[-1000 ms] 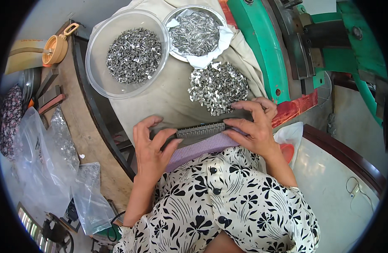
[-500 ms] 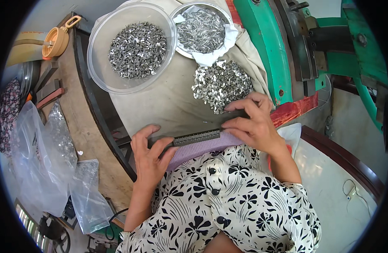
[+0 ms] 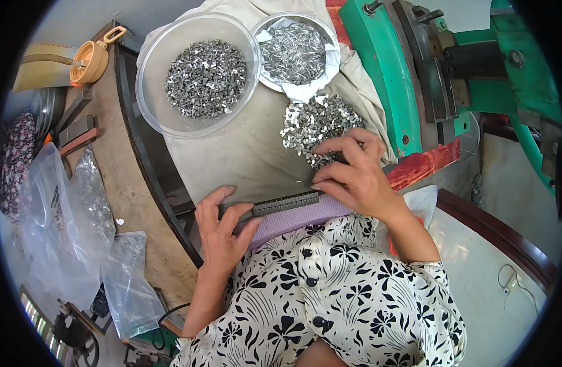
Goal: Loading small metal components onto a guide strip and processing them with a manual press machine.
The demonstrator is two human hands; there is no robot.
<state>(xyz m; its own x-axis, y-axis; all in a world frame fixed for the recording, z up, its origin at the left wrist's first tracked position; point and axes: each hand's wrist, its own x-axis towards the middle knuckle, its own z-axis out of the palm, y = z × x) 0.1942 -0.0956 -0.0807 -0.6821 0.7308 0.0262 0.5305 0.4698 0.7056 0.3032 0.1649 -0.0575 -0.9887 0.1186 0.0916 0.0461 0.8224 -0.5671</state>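
Observation:
A dark slotted metal bar (image 3: 286,202) lies along a purple checked pad (image 3: 299,215) at the near edge of the cloth, just in front of my body. My left hand (image 3: 223,226) grips the bar's left end between thumb and forefinger, its other fingers curled on the cloth. Just beyond the bar's right end, my right hand (image 3: 360,174) has thumb and forefinger brought close in a pinch; whatever is between them is too small to make out. Its other fingers bend over the near side of a loose pile of small shiny metal pieces (image 3: 305,125). A tiny sliver lies on the cloth nearby.
A clear plastic tub (image 3: 152,92) of small metal parts stands far left on the beige cloth (image 3: 214,156). Beside it is a metal bowl (image 3: 337,46) of thin pins. A green machine (image 3: 379,73) borders the right. Plastic bags (image 3: 67,238) lie on the left bench.
My right hand has shifted slightly left, its fingers now nearer the pile and the bar's end. The left hand keeps its hold on the bar. The whole view has shifted slightly.

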